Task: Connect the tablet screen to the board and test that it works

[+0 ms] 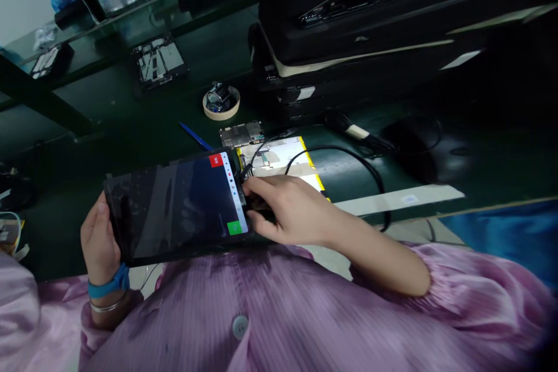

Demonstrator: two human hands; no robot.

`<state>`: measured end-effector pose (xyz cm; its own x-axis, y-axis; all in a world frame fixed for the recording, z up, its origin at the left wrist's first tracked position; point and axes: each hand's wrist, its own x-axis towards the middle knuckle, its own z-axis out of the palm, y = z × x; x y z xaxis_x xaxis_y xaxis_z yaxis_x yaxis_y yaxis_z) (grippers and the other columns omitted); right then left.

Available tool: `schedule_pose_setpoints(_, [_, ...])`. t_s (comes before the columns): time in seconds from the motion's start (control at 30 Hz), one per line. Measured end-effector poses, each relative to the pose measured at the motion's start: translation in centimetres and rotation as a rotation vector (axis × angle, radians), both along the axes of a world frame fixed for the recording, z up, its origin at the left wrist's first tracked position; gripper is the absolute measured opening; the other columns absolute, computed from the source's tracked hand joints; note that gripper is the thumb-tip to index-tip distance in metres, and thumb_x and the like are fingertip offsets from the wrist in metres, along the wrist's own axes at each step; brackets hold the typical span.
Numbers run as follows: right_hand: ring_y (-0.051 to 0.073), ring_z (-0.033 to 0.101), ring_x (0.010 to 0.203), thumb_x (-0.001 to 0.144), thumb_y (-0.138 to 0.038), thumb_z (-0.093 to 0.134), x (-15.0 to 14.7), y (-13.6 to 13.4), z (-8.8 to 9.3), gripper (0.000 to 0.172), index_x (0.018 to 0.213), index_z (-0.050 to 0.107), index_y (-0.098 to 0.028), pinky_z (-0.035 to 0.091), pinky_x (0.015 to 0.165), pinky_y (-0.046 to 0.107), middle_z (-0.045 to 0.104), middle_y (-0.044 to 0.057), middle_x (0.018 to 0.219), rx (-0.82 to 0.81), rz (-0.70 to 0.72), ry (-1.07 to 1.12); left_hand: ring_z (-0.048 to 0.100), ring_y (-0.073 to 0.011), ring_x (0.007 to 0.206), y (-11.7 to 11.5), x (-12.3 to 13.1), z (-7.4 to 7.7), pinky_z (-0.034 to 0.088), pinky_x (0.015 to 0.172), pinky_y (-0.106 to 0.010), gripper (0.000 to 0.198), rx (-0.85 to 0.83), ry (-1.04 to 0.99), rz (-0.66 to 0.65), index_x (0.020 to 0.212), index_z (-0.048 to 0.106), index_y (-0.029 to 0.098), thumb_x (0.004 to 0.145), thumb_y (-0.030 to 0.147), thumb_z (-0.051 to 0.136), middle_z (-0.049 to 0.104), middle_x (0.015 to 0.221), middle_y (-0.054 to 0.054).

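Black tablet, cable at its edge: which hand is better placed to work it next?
Right, probably: the right hand has its fingers at the black tablet's edge, beside the thin black cable. The left hand is occupied gripping the opposite edge.

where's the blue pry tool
In the head view, the blue pry tool lies on the green mat, left of the circuit board, above the tablet.

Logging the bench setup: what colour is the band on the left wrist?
The band on the left hand is bright blue, shown best in the head view.
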<state>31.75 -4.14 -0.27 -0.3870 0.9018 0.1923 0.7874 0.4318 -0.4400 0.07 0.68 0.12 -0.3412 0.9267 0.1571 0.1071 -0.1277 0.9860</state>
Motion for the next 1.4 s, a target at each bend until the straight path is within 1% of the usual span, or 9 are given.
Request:
schedule_pose_setpoints(0.1, [0.023, 0.058, 0.063, 0.087, -0.051, 0.053, -0.8, -0.9, -0.2, 0.035, 0.091, 0.054, -0.015, 0.035, 0.057, 0.030, 0.062, 0.006, 0.071, 0.015, -0.093, -0.044, 0.064, -0.0209, 0.118, 0.1, -0.1, -0.2, 0.038, 0.116, -0.036, 0.026, 0.023, -0.002, 0.039, 0.106, 0.076, 0.018, 0.087, 0.033, 0.068, 0.076, 0.113, -0.005])
schedule_pose_setpoints(0.17, [0.023, 0.058, 0.064, 0.088, -0.054, 0.051, -0.9, -1.2, -0.3, 0.039, 0.091, 0.054, -0.016, 0.036, 0.059, 0.031, 0.062, 0.007, 0.072, 0.036, -0.108, -0.026, 0.065, -0.0201, 0.116, 0.1, -0.2, -0.3, 0.038, 0.116, -0.036, 0.025, 0.025, -0.007, 0.055, 0.105, 0.076, 0.019, 0.086, 0.033, 0.069, 0.077, 0.111, -0.004])
schedule_pose_setpoints(0.3, [0.020, 0.056, 0.062, 0.094, -0.036, 0.038, 0.6, -0.8, -0.3, 0.026, 0.083, 0.053, -0.018, 0.036, 0.057, 0.029, 0.060, 0.005, 0.070, -0.032, -0.220, 0.059, 0.062, -0.0207, 0.121, -0.1, -0.3, -0.4, 0.038, 0.117, -0.037, 0.028, -0.010, -0.016, 0.034, 0.110, 0.075, 0.020, 0.087, 0.035, 0.066, 0.074, 0.118, -0.004])
schedule_pose_setpoints(0.47, [0.023, 0.059, 0.073, 0.090, -0.019, 0.041, 3.2, 1.2, -0.8, 0.026, 0.098, 0.065, -0.014, 0.035, 0.055, 0.029, 0.065, 0.013, 0.092, -0.058, -0.543, -0.185, 0.060, -0.0224, 0.124, -0.4, -0.1, -0.1, 0.040, 0.115, -0.038, 0.031, -0.052, -0.016, 0.049, 0.112, 0.074, 0.020, 0.087, 0.037, 0.066, 0.074, 0.119, -0.005])
schedule_pose_setpoints(0.63, [0.027, 0.059, 0.087, 0.091, -0.016, 0.046, 3.5, 2.4, -1.9, 0.033, 0.118, 0.066, -0.015, 0.037, 0.057, 0.029, 0.062, 0.016, 0.103, -0.042, -0.483, -0.373, 0.062, -0.0184, 0.121, -0.4, 0.2, 0.1, 0.039, 0.115, -0.033, 0.025, -0.050, -0.018, 0.083, 0.107, 0.075, 0.022, 0.086, 0.035, 0.068, 0.076, 0.112, 0.000])
schedule_pose_setpoints(0.83, [0.026, 0.057, 0.081, 0.092, -0.014, 0.046, 3.2, 2.4, -2.5, 0.029, 0.111, 0.068, -0.014, 0.037, 0.058, 0.031, 0.062, 0.015, 0.097, 0.044, -0.471, -0.428, 0.066, -0.0145, 0.114, -0.4, 0.4, 0.1, 0.041, 0.113, -0.029, 0.023, -0.041, -0.023, 0.079, 0.106, 0.075, 0.022, 0.089, 0.032, 0.065, 0.077, 0.110, 0.002])
schedule_pose_setpoints(1.07, [0.028, 0.058, 0.092, 0.097, -0.035, 0.052, 0.4, -0.1, -2.7, 0.028, 0.100, 0.068, -0.012, 0.045, 0.075, 0.037, 0.064, 0.018, 0.110, 0.327, -0.347, -0.228, 0.060, -0.0190, 0.124, -0.5, 0.1, 0.2, 0.040, 0.115, -0.033, 0.028, -0.071, -0.003, 0.052, 0.112, 0.073, 0.022, 0.088, 0.035, 0.066, 0.074, 0.119, -0.001])
schedule_pose_setpoints(1.17, [0.029, 0.058, 0.092, 0.094, -0.039, 0.059, -0.1, -0.6, -2.8, 0.028, 0.086, 0.069, -0.015, 0.042, 0.073, 0.037, 0.065, 0.016, 0.108, 0.353, -0.415, -0.278, 0.059, -0.0197, 0.126, -0.4, 0.0, 0.1, 0.040, 0.115, -0.034, 0.029, -0.065, -0.003, 0.046, 0.113, 0.073, 0.023, 0.089, 0.035, 0.065, 0.073, 0.120, -0.001])
schedule_pose_setpoints(1.4, [0.024, 0.059, 0.081, 0.090, -0.017, 0.058, -1.0, 0.5, -3.1, 0.011, 0.085, 0.068, -0.017, 0.042, 0.070, 0.032, 0.065, 0.009, 0.084, 0.046, -0.491, -0.095, 0.061, -0.0178, 0.124, -0.3, -0.2, -0.3, 0.039, 0.115, -0.031, 0.025, -0.076, -0.032, 0.074, 0.109, 0.074, 0.025, 0.087, 0.035, 0.068, 0.074, 0.119, 0.002])
